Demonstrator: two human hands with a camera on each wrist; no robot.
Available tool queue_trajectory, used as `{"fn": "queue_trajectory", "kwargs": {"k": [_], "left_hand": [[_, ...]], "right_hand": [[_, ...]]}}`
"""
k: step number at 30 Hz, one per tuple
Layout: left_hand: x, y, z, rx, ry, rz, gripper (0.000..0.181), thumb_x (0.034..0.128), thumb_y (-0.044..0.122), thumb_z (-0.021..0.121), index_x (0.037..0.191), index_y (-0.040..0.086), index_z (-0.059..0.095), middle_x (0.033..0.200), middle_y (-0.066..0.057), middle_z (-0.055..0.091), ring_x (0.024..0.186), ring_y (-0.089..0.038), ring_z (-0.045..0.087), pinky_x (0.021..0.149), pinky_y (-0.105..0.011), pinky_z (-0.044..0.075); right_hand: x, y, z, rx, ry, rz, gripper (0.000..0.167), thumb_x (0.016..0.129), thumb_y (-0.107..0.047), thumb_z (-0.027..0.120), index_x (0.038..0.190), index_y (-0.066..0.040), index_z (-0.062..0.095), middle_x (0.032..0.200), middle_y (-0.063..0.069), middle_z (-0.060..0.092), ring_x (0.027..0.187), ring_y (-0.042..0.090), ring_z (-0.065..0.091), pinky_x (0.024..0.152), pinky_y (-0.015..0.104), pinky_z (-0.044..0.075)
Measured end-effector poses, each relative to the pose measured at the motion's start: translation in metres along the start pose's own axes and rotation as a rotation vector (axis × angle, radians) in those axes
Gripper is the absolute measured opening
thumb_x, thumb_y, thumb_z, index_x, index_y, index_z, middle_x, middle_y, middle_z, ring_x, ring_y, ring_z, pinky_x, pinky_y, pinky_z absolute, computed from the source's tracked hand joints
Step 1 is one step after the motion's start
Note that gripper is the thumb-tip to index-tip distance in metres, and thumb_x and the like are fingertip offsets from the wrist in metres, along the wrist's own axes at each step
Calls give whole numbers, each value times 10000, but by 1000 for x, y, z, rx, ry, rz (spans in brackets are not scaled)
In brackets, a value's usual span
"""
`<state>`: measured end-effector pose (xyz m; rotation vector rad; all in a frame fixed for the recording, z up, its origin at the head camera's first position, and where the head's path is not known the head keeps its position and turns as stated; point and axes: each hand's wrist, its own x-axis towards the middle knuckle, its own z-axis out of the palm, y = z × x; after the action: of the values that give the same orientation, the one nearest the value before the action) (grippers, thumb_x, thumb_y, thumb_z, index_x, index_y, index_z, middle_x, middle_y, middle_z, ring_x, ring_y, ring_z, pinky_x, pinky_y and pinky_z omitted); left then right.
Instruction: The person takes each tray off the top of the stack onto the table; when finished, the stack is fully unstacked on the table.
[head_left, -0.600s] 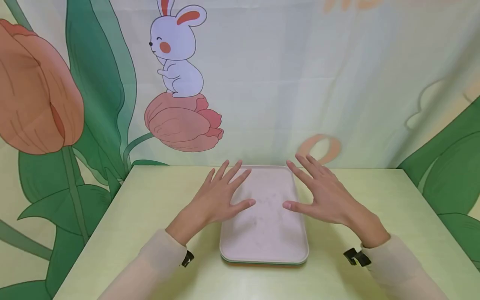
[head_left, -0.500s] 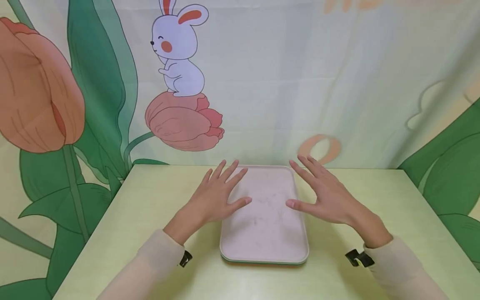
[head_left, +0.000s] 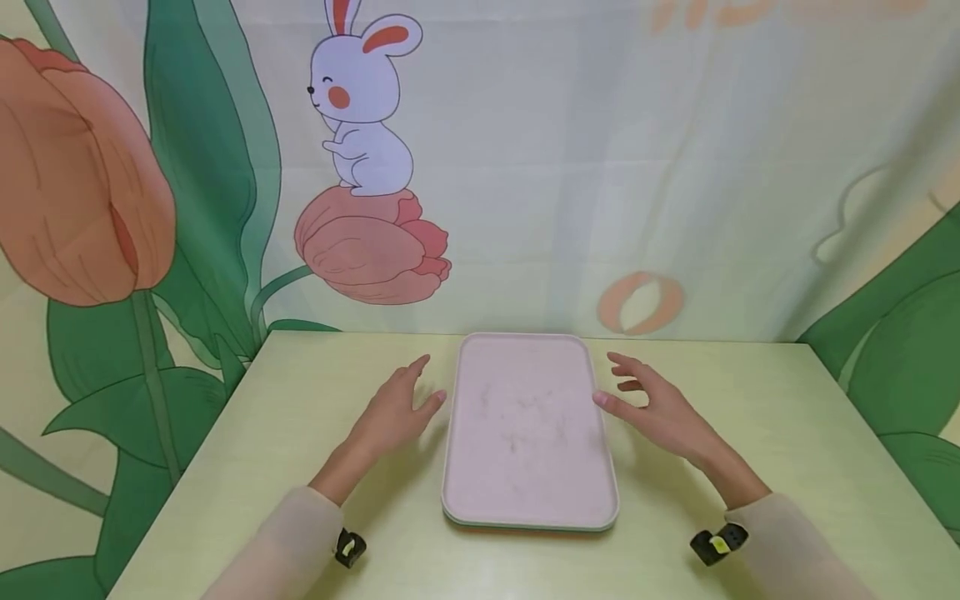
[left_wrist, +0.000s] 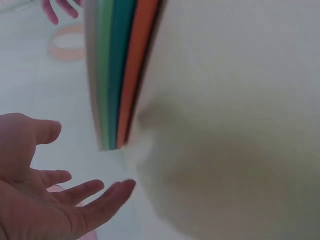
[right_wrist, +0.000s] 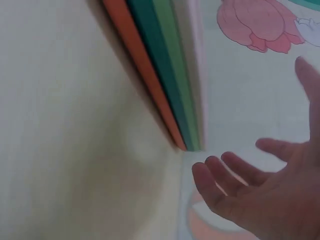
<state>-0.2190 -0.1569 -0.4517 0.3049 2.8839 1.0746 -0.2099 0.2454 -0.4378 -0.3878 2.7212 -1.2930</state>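
Note:
A stack of flat, rounded rectangular trays lies on the table, its pale pink top tray [head_left: 528, 433] showing a thin raised rim and grey smudges. Seen edge-on in the left wrist view, the layers include a light green tray [left_wrist: 105, 75], a teal tray [left_wrist: 120, 65] and an orange tray [left_wrist: 135, 60]. My left hand [head_left: 393, 412] hovers just left of the stack, thumb and fingers apart, holding nothing. On the other side, my right hand [head_left: 663, 412] is held with spread, slightly bent fingers, its thumb tip near the stack's right edge; whether it touches cannot be told.
The pale yellow-green table [head_left: 300, 467] extends to both sides of the stack. Behind its back edge hangs a printed curtain [head_left: 510, 167] with a rabbit and tulips. Both wrists carry a black strap [head_left: 348, 548].
Both hands have moved outward from above the top tray to either side of the stack, and sit lower. Their fingers are less spread. The stack has not moved.

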Motion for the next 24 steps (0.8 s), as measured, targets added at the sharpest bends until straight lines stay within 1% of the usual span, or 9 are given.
{"fn": "queue_trajectory", "kwargs": {"k": [3, 6, 8, 10, 13, 15, 20, 22, 24], "left_hand": [[0, -5, 10, -53, -2, -34, 705, 1078, 352, 612, 1664, 97, 315, 1527, -218, 519, 1229, -361, 654, 1068, -534, 512], [-2, -6, 18, -130, -22, -64, 686, 1082, 327, 611, 1660, 97, 320, 1505, -206, 547, 1122, -301, 704, 908, -457, 600], [-4, -4, 23, -211, -42, -91, 673, 1087, 300, 611, 1657, 91, 321, 1495, -207, 555, 1120, -299, 706, 800, -411, 634], [-5, -3, 26, -301, -59, -113, 657, 1091, 263, 607, 1653, 80, 322, 1494, -213, 553, 1135, -316, 700, 700, -385, 648], [-4, -1, 31, -390, -70, -132, 617, 1093, 212, 595, 1639, 66, 348, 1471, -210, 565, 1146, -336, 692, 671, -387, 655], [-4, 0, 35, -394, -63, -136, 576, 1089, 191, 595, 1615, 66, 397, 1445, -194, 585, 1121, -317, 693, 672, -380, 652], [-4, 2, 42, -325, -37, -117, 497, 1079, 151, 598, 1552, 41, 493, 1389, -186, 616, 1051, -280, 691, 685, -357, 629], [-4, 4, 42, -330, -37, -108, 492, 1075, 135, 599, 1544, 25, 497, 1382, -199, 615, 1054, -291, 694, 698, -364, 631], [-5, 4, 42, -363, -47, -118, 494, 1073, 127, 604, 1545, 30, 494, 1385, -203, 607, 1069, -307, 691, 705, -380, 637]], "right_hand": [[2, 7, 10, 96, -10, 75, 810, 1015, -524, 689, 1647, -154, 343, 1529, 215, 496, 1337, 401, 554, 983, 543, 568], [5, 11, 19, 239, -17, 119, 718, 1061, -357, 673, 1619, -42, 349, 1453, 281, 512, 1240, 412, 606, 896, 485, 626], [8, 14, 25, 312, -19, 139, 641, 1081, -224, 637, 1598, 25, 350, 1408, 306, 513, 1182, 410, 626, 853, 470, 641], [10, 15, 30, 342, -18, 165, 580, 1077, -127, 602, 1575, 58, 370, 1379, 314, 514, 1152, 393, 627, 824, 452, 647], [10, 16, 36, 340, -25, 201, 543, 1059, -57, 566, 1559, 70, 396, 1366, 308, 517, 1147, 373, 613, 800, 430, 647], [10, 17, 38, 327, -35, 209, 538, 1058, -41, 552, 1560, 73, 397, 1367, 307, 519, 1157, 372, 605, 797, 419, 645], [8, 18, 41, 307, -48, 181, 549, 1074, -48, 556, 1576, 84, 374, 1376, 314, 527, 1165, 382, 615, 783, 409, 644], [6, 17, 42, 298, -44, 170, 555, 1070, -52, 568, 1572, 88, 378, 1370, 318, 537, 1156, 384, 627, 770, 409, 642], [6, 17, 41, 286, -41, 159, 560, 1067, -56, 573, 1569, 94, 378, 1367, 322, 543, 1157, 384, 632, 764, 411, 640]]}}
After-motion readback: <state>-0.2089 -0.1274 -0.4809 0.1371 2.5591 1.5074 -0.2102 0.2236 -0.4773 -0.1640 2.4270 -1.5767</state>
